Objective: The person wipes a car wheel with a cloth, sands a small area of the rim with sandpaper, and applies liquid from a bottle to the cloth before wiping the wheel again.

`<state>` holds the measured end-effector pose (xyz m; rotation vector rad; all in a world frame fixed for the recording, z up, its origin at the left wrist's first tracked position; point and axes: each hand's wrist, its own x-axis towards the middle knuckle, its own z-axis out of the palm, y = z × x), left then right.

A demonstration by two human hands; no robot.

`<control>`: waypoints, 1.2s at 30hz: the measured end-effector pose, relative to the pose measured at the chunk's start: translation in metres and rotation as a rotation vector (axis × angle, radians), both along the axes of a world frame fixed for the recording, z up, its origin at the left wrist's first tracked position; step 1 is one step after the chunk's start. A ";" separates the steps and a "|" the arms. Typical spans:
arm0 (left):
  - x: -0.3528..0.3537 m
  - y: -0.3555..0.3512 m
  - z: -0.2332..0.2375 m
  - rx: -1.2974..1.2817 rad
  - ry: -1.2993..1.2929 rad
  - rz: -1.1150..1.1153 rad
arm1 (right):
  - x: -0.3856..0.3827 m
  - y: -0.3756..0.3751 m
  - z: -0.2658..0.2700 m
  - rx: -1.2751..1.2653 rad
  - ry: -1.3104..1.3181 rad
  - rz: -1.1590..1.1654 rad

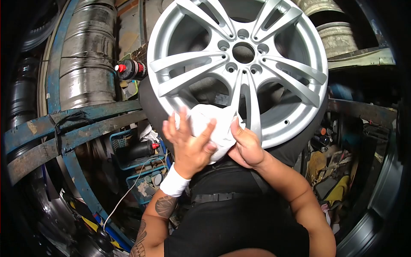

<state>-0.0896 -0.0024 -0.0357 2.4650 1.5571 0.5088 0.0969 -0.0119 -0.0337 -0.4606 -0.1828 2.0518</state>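
A silver alloy wheel rim [252, 103] with twin spokes lies face up across my lap, its lower edge close to my body. Over its near left edge is a crumpled white cloth [209, 124]. My left hand [190, 145], with a white band at the wrist, has its fingers spread against the cloth's left side, slightly blurred. On the other side, my right hand [247, 145] grips the cloth's right edge between thumb and curled fingers, just below a spoke. Part of the rim's near edge is hidden behind the cloth and hands.
Blue metal racks [94, 118] holding stacked wheels [87, 55] stand at the left. A dark bottle with a red cap [133, 70] sits beside the rim. Below are blue baskets [124, 143] and a thin white cable [124, 195]. Clutter and a yellow cloth [339, 190] lie at the right.
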 end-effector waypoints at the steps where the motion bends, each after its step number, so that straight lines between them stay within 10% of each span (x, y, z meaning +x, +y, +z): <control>1: 0.004 -0.003 0.001 0.032 -0.043 -0.086 | 0.000 0.000 -0.001 0.023 -0.033 0.014; 10: 0.010 0.011 0.003 0.024 -0.127 -0.050 | -0.003 -0.007 -0.009 0.325 -0.538 -0.030; 19: 0.009 0.026 -0.003 0.015 -0.244 0.034 | 0.000 -0.001 -0.005 0.129 -0.439 -0.095; 27: -0.001 0.023 0.008 0.222 0.261 0.047 | 0.003 -0.005 0.005 0.145 -0.428 -0.034; 36: -0.035 0.041 0.019 0.412 0.608 -0.162 | -0.007 -0.013 0.000 0.501 -1.036 -0.020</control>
